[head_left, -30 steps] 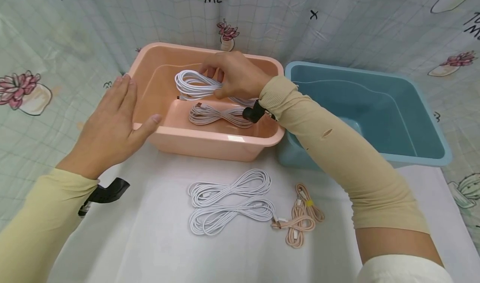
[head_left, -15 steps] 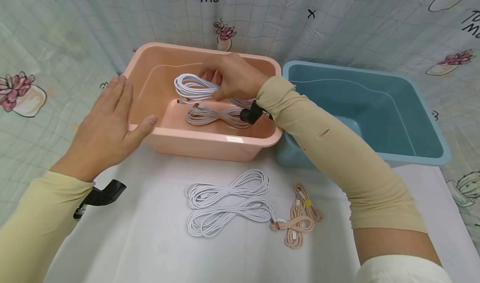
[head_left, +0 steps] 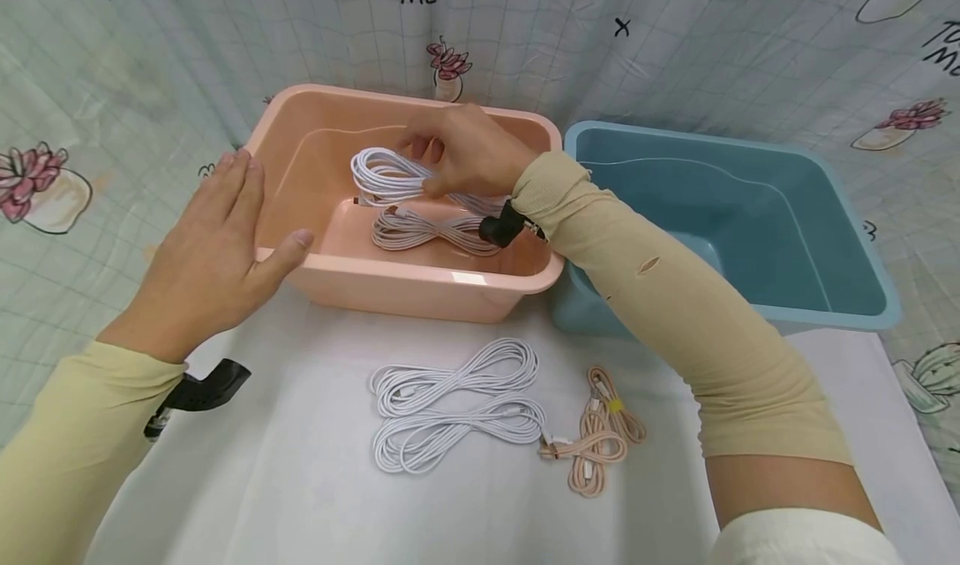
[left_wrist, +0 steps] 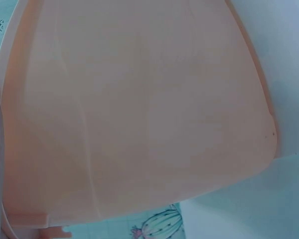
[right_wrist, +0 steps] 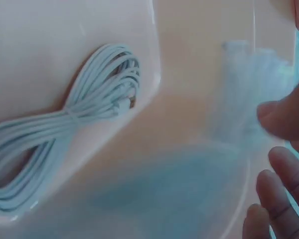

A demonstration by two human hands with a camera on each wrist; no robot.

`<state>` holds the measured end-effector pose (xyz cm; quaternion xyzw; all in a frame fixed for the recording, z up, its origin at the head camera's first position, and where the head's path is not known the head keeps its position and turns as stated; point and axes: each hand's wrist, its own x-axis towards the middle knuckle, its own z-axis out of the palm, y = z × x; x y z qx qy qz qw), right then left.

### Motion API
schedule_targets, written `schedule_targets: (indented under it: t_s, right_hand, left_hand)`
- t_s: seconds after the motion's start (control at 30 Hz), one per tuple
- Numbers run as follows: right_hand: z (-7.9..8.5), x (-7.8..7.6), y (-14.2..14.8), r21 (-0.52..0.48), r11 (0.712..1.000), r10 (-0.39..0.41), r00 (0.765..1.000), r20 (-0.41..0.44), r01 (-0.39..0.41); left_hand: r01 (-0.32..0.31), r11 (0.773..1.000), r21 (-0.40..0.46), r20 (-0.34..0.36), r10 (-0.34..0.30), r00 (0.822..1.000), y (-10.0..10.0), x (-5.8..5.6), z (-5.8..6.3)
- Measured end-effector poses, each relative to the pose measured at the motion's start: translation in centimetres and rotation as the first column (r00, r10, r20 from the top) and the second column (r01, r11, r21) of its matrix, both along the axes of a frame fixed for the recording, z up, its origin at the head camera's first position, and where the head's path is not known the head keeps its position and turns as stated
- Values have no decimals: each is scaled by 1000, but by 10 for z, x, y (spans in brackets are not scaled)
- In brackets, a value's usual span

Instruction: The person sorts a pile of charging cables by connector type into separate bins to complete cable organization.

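Note:
Inside the pink bin, my right hand holds a coiled white cable, thumb in front and fingers behind. In the right wrist view that cable is blurred, beside the thumb and curved fingers. A second white cable, bundled in a figure eight, lies on the bin floor; the right wrist view shows this bundle sharply. My left hand lies flat with straight fingers at the bin's left end, thumb out along the front rim. In the left wrist view the bin's outer wall fills the picture.
Touching the pink bin's right side stands a blue bin, partly behind my right forearm. In front, on the white tablecloth, lie two bundled white cables and several peach cables, one with a yellow tie. A patterned curtain hangs close behind.
The head view has shifted slightly, so everything appears a little further left. The white cable in my right hand sits slightly lower in the bin; my left hand keeps its place.

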<state>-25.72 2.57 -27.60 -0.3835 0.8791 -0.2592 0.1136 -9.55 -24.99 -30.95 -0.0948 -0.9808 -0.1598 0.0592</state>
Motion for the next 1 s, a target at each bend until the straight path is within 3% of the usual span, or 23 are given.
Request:
schedule_targets:
  t_s: [0.3,0.67,1.0]
  right_hand:
    - [5,3,-1,-15,998,57,998,-24,-58]
    - [8,8,-2,-13,999,37,998,-55,-37]
    - [28,18,0,-67,996,52,988,-146,-62]
  left_hand:
    - [5,1000,-6,-9,-5,1000,-4,4,4]
    - [-11,1000,6,29,11,1000,-1,7,2]
    - [-2,1000,-5,24,3,1000,1,5,4]
